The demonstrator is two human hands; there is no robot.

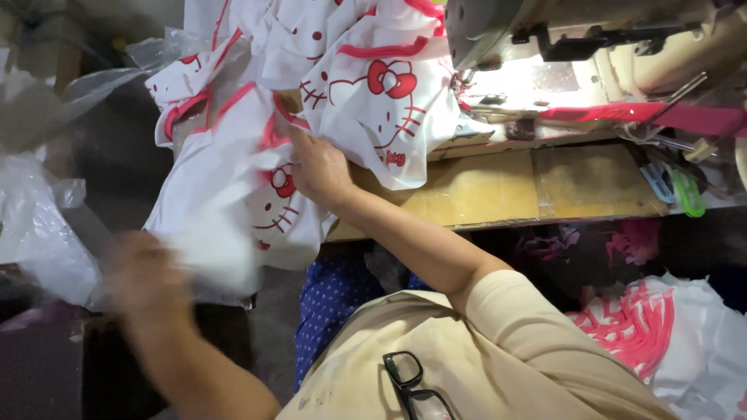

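Observation:
A heap of white fabric pieces (366,70) with pink trim and red-bowed cartoon cat prints covers the left end of a wooden sewing table (498,187) and hangs over its edge. My right hand (317,169) reaches across from the beige sleeve and grips a pink-edged fold of that fabric, fingers tucked under it. My left hand (144,284) is blurred with motion at the lower left. It clutches the hanging lower corner of the white fabric (214,253).
A sewing machine (545,39) with a lit needle area stands at the upper right. Green and blue plastic-handled tools (675,187) lie by the table's right edge. Clear plastic bags (39,225) are on the left, more pink-and-white fabric (661,327) at the lower right. Black glasses (408,381) hang on my chest.

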